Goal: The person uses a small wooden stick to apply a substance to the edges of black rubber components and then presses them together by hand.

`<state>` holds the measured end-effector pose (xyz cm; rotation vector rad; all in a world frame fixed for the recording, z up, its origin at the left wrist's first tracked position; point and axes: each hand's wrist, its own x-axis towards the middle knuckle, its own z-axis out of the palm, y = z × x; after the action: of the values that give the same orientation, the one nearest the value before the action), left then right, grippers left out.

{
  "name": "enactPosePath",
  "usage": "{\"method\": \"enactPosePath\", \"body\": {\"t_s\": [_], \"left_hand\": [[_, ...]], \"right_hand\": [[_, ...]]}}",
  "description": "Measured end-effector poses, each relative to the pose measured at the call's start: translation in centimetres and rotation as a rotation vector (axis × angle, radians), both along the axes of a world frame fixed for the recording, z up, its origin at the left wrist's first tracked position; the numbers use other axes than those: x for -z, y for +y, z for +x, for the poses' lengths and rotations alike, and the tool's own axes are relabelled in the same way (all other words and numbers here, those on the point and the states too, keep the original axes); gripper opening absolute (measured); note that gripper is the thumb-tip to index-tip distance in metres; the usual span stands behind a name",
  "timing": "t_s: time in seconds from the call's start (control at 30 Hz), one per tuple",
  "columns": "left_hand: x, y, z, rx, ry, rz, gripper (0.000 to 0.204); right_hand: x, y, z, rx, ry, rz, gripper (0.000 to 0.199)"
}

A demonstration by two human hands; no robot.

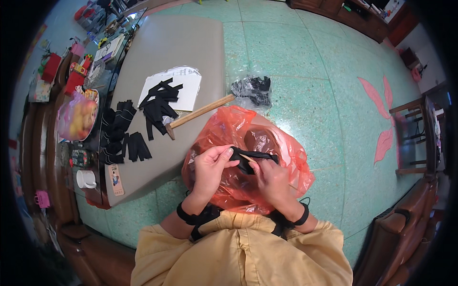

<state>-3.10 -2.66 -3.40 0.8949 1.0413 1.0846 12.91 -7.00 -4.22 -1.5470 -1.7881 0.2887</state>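
Where the fruit [82, 119] lay: at the left, bagged in pinkish translucent plastic, beside the grey bench [186, 43].
White mug [84, 179]: stood upright at near left, handle turned right.
Picture card [116, 181]: lay on the bench's near left corner.
Black bundles [117, 119]: lined the bench's left edge, one behind another, thin pale lines across them.
Loose black strips [155, 112]: heaped on the bench, partly over white paper [191, 95]; a few more lay nearer, beside the bundles.
Hammer [202, 110]: head at near left on the bench, wooden handle slanting to far right, its end past the bench's right edge.
Left hand [212, 167]: pinched the black cloth [243, 167] between thumb and fingers.
Black cloth, position: between the two hands, above the red plastic bag [217, 128], folded over; inner layers could not be told.
Clear bag [255, 90]: far of the red bag, on the green floor [310, 57], black pieces inside.
Right hand [273, 183]: gripped a slender tan stick [247, 158] in its fingertips, stick against the cloth.
Pink petal shapes [373, 97]: flat on the floor, far right.
Wooden chair [431, 133]: stood at extreme right.
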Motion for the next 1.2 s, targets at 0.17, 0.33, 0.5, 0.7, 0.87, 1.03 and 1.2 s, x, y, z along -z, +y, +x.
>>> {"method": "enactPosePath", "body": {"t_s": [0.17, 0.33, 0.5, 0.7, 0.87, 1.03, 1.2], "left_hand": [[0.7, -0.1, 0.8, 0.003, -0.023, 0.012, 0.019], [0.9, 0.0, 1.6, -0.077, 0.053, 0.124, 0.017], [0.8, 0.7, 0.0, -0.024, 0.024, 0.07, 0.018], [1.1, 0.4, 0.6, -0.024, 0.083, 0.096, 0.018], [1.2, 0.8, 0.2, -0.04, 0.188, 0.146, 0.015], [0.9, 1.4, -1.1, 0.003, -0.003, -0.038, 0.017], [1.0, 0.8, -0.8, 0.028, 0.03, -0.03, 0.015]], "right_hand": [[1.4, 0.1, -0.7, 0.042, 0.042, -0.009, 0.018], [1.4, 0.8, -2.2, 0.114, 0.361, -0.066, 0.018], [0.9, 0.9, -1.0, 0.011, 0.237, -0.14, 0.019], [1.0, 1.0, -1.2, 0.034, 0.09, -0.052, 0.018], [0.4, 1.5, -1.6, 0.047, 0.471, -0.272, 0.017], [1.5, 0.4, -0.9, -0.128, 0.238, -0.198, 0.02], [1.9, 0.6, -1.1, -0.011, 0.301, -0.107, 0.021]]}}
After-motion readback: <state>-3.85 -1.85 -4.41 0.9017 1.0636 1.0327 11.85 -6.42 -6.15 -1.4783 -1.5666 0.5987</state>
